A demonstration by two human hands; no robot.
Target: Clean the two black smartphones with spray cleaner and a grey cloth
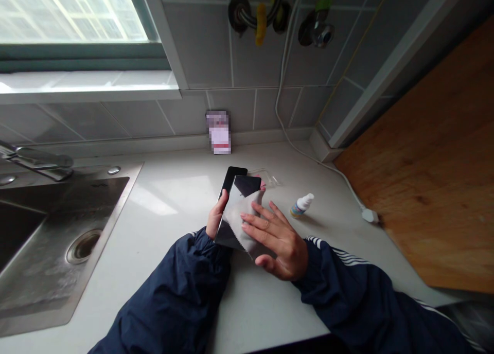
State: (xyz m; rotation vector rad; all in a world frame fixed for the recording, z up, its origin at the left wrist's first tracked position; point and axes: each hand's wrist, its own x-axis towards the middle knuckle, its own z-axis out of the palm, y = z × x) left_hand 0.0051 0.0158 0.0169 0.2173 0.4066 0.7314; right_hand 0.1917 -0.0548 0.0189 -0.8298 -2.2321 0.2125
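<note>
My left hand is wrapped round a dark smartphone, which is held tilted above the counter, the thumb along its left edge. Across the phone's face lies a light grey cleaning cloth with zigzag edges. My right hand rests on that cloth, fingers stretched out and slightly spread. Beyond the held phone, a second flat black device lies on the counter, partly hidden. A clear plastic case with something pink by it lies just behind. To the right of my right hand stands a small white spray bottle.
A pixelated phone-like object leans upright against the tiled wall. On the left is a steel sink with a faucet. A white cable runs down to a plug beside a wooden panel.
</note>
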